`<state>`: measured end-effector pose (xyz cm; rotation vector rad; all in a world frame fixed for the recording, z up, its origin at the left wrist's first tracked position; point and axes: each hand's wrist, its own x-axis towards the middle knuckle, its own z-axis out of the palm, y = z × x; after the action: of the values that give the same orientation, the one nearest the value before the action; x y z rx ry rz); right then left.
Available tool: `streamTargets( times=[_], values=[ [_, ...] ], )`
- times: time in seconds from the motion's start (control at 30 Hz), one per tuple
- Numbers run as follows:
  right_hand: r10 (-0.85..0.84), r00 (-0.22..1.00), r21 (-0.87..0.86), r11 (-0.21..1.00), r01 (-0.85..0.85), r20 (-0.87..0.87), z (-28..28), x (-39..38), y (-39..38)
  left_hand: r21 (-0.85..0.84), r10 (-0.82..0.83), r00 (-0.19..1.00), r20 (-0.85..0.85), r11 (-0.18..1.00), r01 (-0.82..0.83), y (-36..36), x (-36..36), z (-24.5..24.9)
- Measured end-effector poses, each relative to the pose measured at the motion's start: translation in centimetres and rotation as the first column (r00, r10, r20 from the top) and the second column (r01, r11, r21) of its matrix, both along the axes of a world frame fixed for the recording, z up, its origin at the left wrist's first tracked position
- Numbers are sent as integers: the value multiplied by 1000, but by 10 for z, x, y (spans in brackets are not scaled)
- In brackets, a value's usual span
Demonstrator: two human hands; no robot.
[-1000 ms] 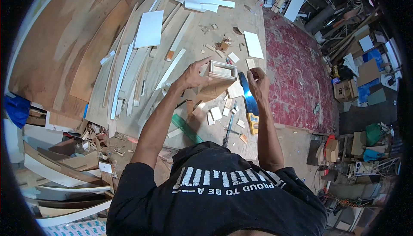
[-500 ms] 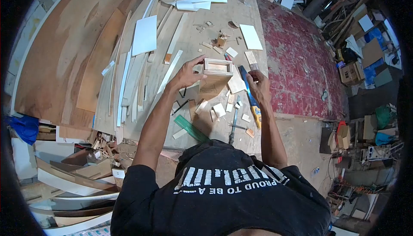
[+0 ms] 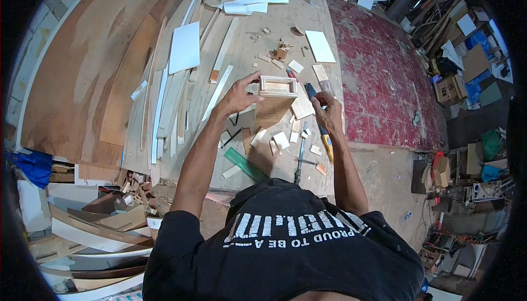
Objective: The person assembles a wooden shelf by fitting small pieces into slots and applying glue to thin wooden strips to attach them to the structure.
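A small wooden box [image 3: 274, 109] with a framed rectangular opening at its top stands on the workbench. My left hand [image 3: 241, 95] grips its left side, thumb and fingers spread along the edge. To the right of the box, my right hand [image 3: 328, 111] hovers over a handsaw [image 3: 310, 90] with a blue blade and a yellow handle. The fingers of that hand are curled into a pinch; whatever is between them is hidden. Just beyond its fingertips lies a flat piece [image 3: 323, 77], pale wood at one end and greyish at the other.
Wood offcuts [image 3: 280, 140], a green strip [image 3: 245, 164] and a bar clamp [image 3: 301, 155] lie near me on the bench. Long wooden strips [image 3: 175, 106] and a white panel [image 3: 185, 47] are on the left. Another white panel [image 3: 320, 46] sits at the far right.
My right hand has shifted slightly left and toward me, away from the flat pale piece. My left hand stays on the box.
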<state>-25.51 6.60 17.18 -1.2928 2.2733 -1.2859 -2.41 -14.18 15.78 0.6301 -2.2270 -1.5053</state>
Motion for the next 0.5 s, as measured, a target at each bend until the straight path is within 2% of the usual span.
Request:
streamTargets(
  times=[0.1,0.17,0.27,0.3,0.33,0.4,0.43,0.47,0.5],
  values=[
    [14,999,-2,1000,-14,-52,5,10,-12,-10,-6,999,-43,1000,5,1,2,-1],
    [101,986,-129,985,-118,-132,9,25,-28,-41,32,999,-26,999,-33,4,2,-2],
    [210,946,-159,954,-253,-245,18,51,-54,-49,112,992,51,993,-109,18,4,12],
    [238,960,-109,961,-255,-148,21,62,-62,-50,115,992,50,992,-112,19,4,10],
    [241,959,-108,960,-258,-149,21,71,-69,-69,122,992,10,990,-121,20,3,4],
    [238,928,59,971,-231,-285,21,86,-84,-87,136,990,-35,987,-138,20,1,-7],
    [210,916,168,973,-160,-342,21,93,-89,-88,131,989,-72,987,-137,21,1,-13],
    [219,913,170,971,-168,-344,21,98,-91,-88,127,986,-107,987,-136,22,0,-19],
    [197,920,207,970,-131,-339,20,101,-94,-158,135,978,-158,975,-160,24,-1,-21]
  ],
)
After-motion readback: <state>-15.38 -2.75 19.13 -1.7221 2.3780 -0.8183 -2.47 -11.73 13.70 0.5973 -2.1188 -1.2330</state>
